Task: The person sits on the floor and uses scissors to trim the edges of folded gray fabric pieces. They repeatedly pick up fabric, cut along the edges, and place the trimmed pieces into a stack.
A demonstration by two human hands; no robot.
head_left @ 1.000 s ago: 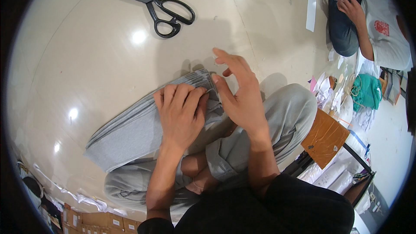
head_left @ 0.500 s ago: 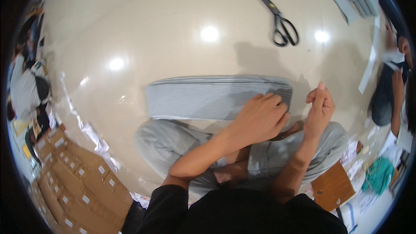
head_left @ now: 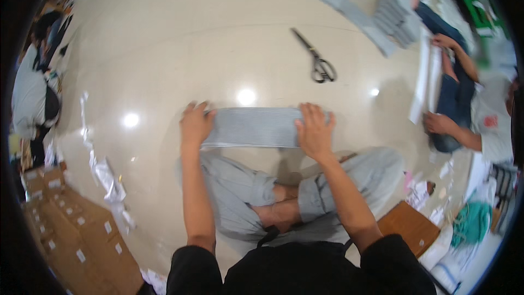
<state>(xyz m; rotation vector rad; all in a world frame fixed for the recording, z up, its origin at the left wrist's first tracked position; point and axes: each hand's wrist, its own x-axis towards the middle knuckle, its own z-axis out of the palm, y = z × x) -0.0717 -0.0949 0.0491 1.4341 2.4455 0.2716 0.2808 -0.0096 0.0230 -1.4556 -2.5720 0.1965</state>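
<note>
A stack of grey fabric strips [head_left: 254, 127] lies flat on the floor in front of my crossed legs. My left hand [head_left: 196, 125] rests at the stack's left end, thumb against the fabric and the other fingers extended. On the right end lies my right hand [head_left: 316, 131], palm down with its fingers apart. Both hands touch the fabric; neither lifts it. Beyond the stack, to the right, a pair of black-handled scissors [head_left: 316, 60] lies with its blades pointing away from me.
Farther right are a long grey fabric strip [head_left: 355, 19] and a grey stack [head_left: 397, 15]. A co-worker's hands [head_left: 441, 124] hold white strips [head_left: 428, 79]. Brown cardboard boxes [head_left: 82, 229] stand at lower left, a wooden board [head_left: 408, 228] at lower right.
My left hand has moved from the stack's right part to its left end. My right hand has come down from the air onto the right end. The view has shifted.
</note>
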